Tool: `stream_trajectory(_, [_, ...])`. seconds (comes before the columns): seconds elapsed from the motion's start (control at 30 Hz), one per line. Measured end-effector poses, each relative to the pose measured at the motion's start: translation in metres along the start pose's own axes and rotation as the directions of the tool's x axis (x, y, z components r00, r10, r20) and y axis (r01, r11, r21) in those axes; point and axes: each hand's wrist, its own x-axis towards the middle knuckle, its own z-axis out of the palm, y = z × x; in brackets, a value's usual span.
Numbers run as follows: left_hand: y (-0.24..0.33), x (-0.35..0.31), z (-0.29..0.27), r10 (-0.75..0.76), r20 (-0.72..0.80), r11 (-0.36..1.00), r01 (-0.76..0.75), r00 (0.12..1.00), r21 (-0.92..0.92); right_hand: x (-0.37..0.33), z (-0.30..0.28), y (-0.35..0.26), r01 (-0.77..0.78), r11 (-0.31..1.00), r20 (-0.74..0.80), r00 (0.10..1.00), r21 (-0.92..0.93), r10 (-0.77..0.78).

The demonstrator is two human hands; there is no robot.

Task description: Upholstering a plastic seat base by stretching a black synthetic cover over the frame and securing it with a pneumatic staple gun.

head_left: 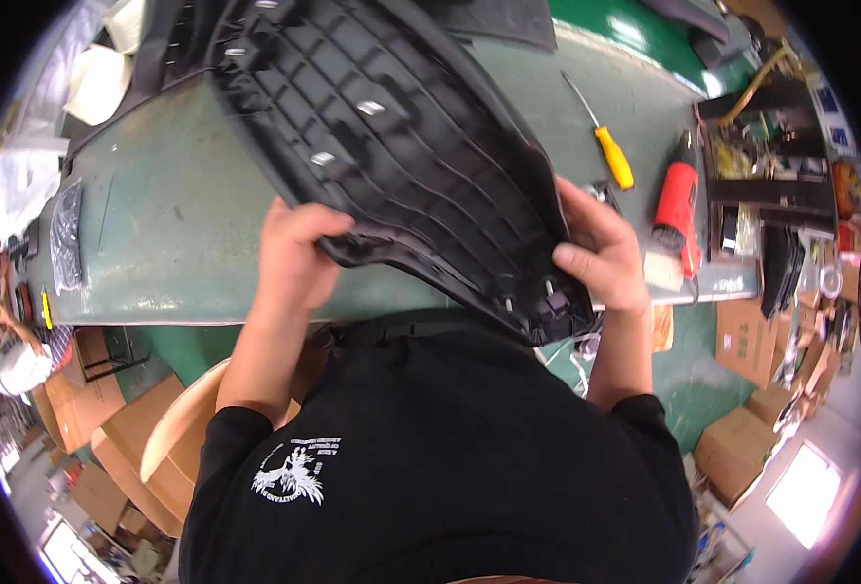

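A large black moulded plastic panel [421, 156] with a ribbed underside and small metal clips is held up in front of me, tilted over the workbench. My left hand [299, 243] grips its lower left edge, thumb lying on the inner side. On the opposite edge, near the narrow lower right end, my right hand [601, 248] is closed, thumb inside and fingers behind the rim. The panel hides part of the bench and the fingers behind it. Right of the panel lie a yellow-handled screwdriver [613, 156] and a red heat gun [677, 204].
The green workbench [167, 214] spreads under the panel. A dark shelf unit [766, 165] stands at its right end. Clear plastic wrap [67, 234] lies at the left. Cardboard boxes [742, 443] sit on the floor both sides. Another person [21, 360] is far left.
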Motion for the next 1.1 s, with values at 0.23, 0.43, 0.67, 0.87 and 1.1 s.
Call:
stream_trajectory(0.23, [0.037,0.008,-0.044,-0.110,-0.008,0.982,0.108,0.994,-0.155,-0.024,-0.022,0.003,-0.113,0.967,-0.076,0.988,0.228,0.133])
stream_trajectory(0.43, [0.048,0.011,-0.068,-0.099,0.017,0.969,0.101,0.995,-0.227,-0.032,0.007,0.011,0.039,0.955,-0.254,0.966,0.293,0.038])
stream_trajectory(0.67, [0.048,0.004,-0.075,-0.138,0.105,0.938,0.164,0.985,-0.306,-0.023,0.020,-0.012,0.130,0.991,-0.250,0.960,0.011,-0.123])
stream_trajectory(0.87, [0.046,-0.002,-0.071,-0.110,0.060,0.934,0.124,0.992,-0.335,-0.025,0.013,-0.012,0.117,0.991,-0.298,0.950,0.059,-0.094])
stream_trajectory(1.1, [0.047,-0.004,-0.068,-0.056,0.082,0.947,0.079,0.995,-0.311,-0.020,0.009,0.006,0.184,0.937,-0.234,0.965,0.296,-0.116])
